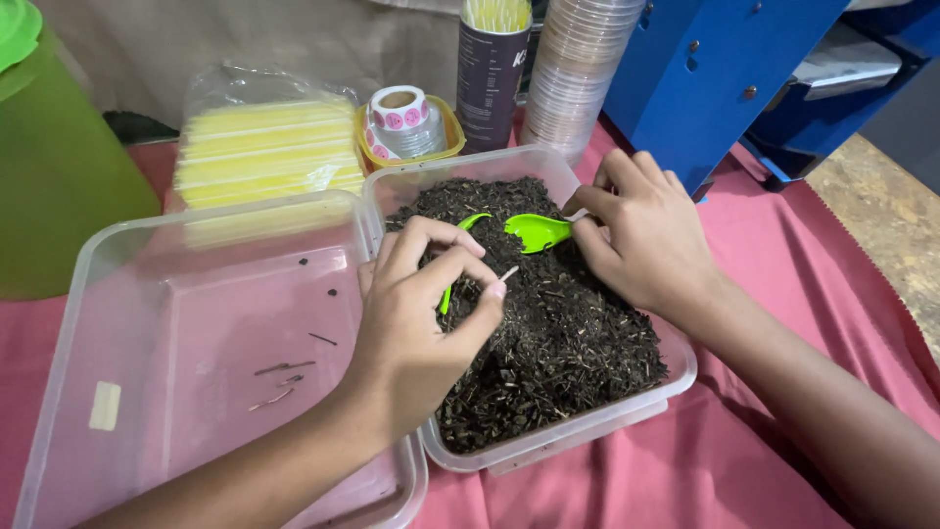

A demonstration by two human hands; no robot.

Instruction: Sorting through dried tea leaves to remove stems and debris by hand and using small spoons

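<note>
Tea leaves point(548, 333) are held in a clear plastic tub point(676, 377) on the red cloth point(744, 451). A thin pale twig point(508, 273) is pinched between thumb and fingertips of the left hand point(416, 313) above the leaves. A green plastic spoon point(537, 232) is gripped by the right hand point(641, 235), its bowl resting on the leaves; a second, nearly bare tub point(88, 284) stands just beside.

Sticker roll point(399, 108) (pink dots), stacked cups point(576, 73)
</note>
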